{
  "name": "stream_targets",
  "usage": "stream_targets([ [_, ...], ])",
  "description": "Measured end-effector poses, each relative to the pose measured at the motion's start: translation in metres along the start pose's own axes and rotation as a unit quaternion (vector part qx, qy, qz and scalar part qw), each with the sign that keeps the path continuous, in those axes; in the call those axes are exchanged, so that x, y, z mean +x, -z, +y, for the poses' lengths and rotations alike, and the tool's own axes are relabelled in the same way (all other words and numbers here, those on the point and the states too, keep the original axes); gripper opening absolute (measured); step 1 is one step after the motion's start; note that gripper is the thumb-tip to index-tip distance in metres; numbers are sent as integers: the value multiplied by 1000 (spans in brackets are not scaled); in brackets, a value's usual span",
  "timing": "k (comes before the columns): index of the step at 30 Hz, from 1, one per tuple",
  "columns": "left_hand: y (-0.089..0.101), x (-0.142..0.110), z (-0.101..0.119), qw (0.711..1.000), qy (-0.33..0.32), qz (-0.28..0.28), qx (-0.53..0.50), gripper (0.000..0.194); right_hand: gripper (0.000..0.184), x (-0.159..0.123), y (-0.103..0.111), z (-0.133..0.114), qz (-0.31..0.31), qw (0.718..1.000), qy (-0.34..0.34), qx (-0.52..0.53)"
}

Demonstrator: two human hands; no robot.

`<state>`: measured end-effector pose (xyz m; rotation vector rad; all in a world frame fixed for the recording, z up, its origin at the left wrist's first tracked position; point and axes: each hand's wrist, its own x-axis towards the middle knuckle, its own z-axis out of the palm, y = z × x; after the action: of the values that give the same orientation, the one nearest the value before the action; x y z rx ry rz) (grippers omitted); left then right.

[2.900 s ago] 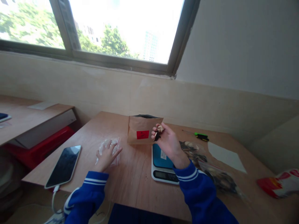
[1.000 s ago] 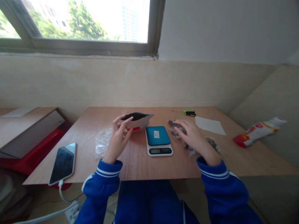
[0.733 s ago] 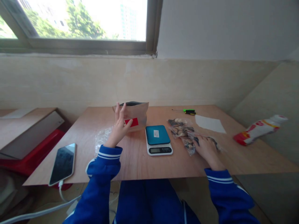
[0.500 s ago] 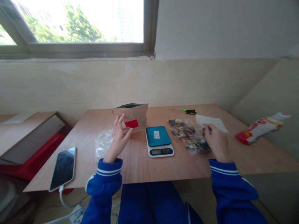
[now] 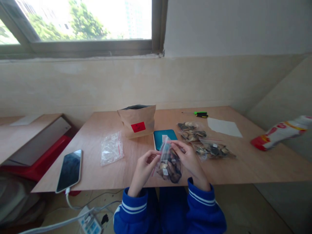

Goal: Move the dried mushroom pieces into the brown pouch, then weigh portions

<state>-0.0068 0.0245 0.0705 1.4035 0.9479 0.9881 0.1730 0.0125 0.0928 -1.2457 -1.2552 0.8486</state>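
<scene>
Both my hands hold a small clear zip bag of dark dried pieces [image 5: 168, 164] above the near edge of the wooden table [image 5: 243, 165]. My left hand [image 5: 142, 169] pinches the bag's left edge. My right hand [image 5: 188, 159] grips its right side. Right behind the bag sits a small scale with a teal platform [image 5: 161, 136], partly hidden by it. A brown paper pouch with a red label [image 5: 138, 121] stands open behind the scale. More filled clear bags [image 5: 202, 143] lie to the right of the scale.
Empty clear zip bags [image 5: 111, 148] lie left of centre. A phone [image 5: 69, 165] on a cable lies at the table's left corner. A green screwdriver [image 5: 200, 114], a white sheet [image 5: 224, 126] and a red-white packet [image 5: 280, 131] are at the right. A power strip [image 5: 90, 222] lies on the floor.
My left hand left the brown pouch and my right hand left the pile of bags. Both came together at the near table edge, holding one filled bag.
</scene>
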Motion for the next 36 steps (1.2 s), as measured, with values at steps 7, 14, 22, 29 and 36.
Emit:
stream_targets([
  [7,1,-11,10,997,13,42,-71,26,39,-6,-22,8,180,975,57,-117],
  [14,-11,-9,19,978,-9,149,-143,28,17,-28,-49,-12,-27,993,83,-74],
  [22,-4,-14,17,988,-47,104,-106,29,16,-28,-47,-8,-61,996,60,-25],
  [29,-5,-17,18,999,-32,23,-32,29,15,-28,-48,-3,5,1000,21,-17],
  [36,13,-28,18,998,-47,34,5,35,24,-15,-15,11,250,967,-9,42],
])
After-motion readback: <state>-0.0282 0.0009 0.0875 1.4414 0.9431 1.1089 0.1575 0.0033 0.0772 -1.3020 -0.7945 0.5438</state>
